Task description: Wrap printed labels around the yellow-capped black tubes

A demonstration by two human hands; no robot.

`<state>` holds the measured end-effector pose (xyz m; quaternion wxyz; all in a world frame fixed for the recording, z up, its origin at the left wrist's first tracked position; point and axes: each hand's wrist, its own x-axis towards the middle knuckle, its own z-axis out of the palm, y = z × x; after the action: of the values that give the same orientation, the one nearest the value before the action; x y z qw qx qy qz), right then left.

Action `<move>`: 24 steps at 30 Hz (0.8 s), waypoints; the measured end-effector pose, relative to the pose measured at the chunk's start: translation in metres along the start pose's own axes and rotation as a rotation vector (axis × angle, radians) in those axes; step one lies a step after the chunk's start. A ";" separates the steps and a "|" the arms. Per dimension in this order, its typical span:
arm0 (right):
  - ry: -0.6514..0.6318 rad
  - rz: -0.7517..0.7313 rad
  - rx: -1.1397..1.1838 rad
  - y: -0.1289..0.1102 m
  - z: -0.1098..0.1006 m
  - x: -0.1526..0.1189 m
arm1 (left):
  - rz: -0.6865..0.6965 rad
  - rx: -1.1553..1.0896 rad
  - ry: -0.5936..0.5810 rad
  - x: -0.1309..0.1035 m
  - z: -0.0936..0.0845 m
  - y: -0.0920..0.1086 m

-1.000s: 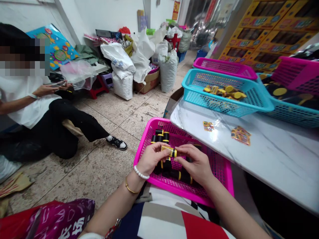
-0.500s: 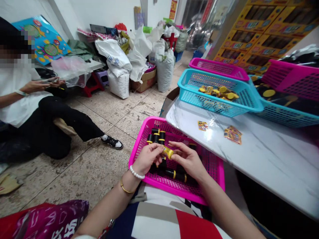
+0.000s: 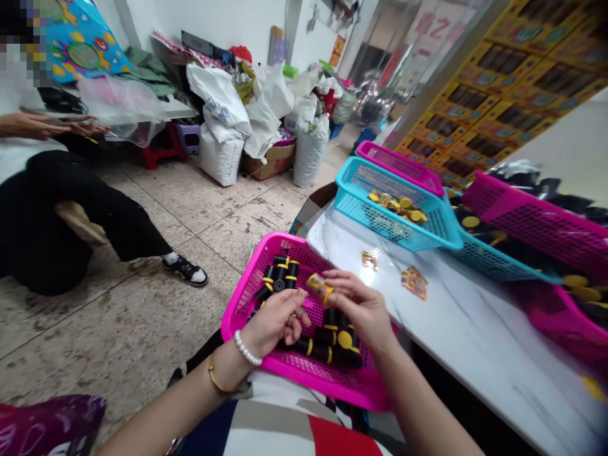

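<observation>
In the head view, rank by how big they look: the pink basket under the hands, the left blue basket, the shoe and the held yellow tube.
Largest to smallest:
1. Pink basket, which is nearer the camera than the blue one
2. Blue basket
3. Shoe
4. Yellow tube, partly covered

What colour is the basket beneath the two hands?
The basket is bright pink; it shows best in the head view.

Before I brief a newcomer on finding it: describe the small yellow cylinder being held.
By the white marbled table, nearest the camera, is a pink perforated plastic basket. Above it, the right hand pinches the yellow cylinder. Its yellow body differs from the black, yellow-banded cylinders below.
</observation>
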<state>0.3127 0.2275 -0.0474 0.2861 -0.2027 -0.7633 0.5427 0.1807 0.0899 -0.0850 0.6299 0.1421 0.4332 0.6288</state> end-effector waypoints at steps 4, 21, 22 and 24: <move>0.304 -0.166 -0.156 -0.028 -0.069 0.063 | 0.010 0.218 -0.086 -0.003 0.004 -0.006; 0.241 -0.124 -0.956 0.016 -0.086 0.052 | 0.101 0.216 -0.018 -0.001 0.003 -0.006; 0.234 -0.150 -0.946 0.009 -0.077 0.049 | 0.127 0.194 0.034 -0.001 0.003 -0.004; 0.201 -0.224 -0.896 -0.003 -0.055 0.037 | 0.203 0.177 0.140 -0.002 0.002 -0.002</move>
<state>0.3207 0.2887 -0.0233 0.2997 -0.2744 -0.9078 0.1033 0.1843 0.0885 -0.0844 0.5162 0.1961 0.5133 0.6570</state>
